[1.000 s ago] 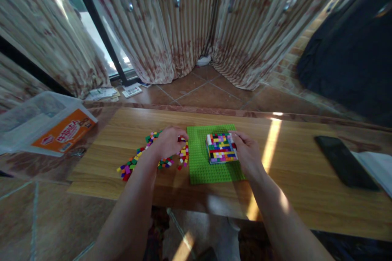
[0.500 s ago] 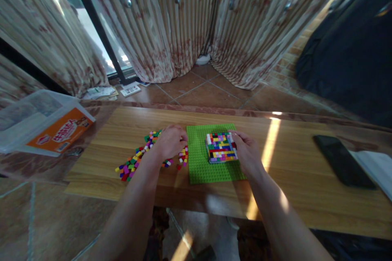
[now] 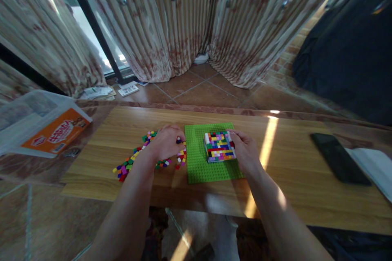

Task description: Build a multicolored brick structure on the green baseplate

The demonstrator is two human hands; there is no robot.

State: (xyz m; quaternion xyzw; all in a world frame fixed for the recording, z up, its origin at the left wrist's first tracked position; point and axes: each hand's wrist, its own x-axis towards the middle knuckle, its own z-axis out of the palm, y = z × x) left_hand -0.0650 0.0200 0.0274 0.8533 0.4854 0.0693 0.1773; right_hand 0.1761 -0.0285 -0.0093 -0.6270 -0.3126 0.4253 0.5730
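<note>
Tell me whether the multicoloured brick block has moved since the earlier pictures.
No: the brick block keeps its place on the green baseplate; the whole view has drifted slightly.

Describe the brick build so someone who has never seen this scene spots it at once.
On the wooden table, find the green studded baseplate. The brick build is the multicoloured rectangular block on it, with the right hand at its right side. Unlike the loose bricks scattered around the left hand, its pieces sit together in tight rows.

studded plastic baseplate (image 3: 196, 165), smooth plastic bricks (image 3: 134, 156), faintly glossy wood-grain table (image 3: 294, 167), translucent plastic bin (image 3: 67, 104), pleated cloth curtains (image 3: 190, 24).
</note>
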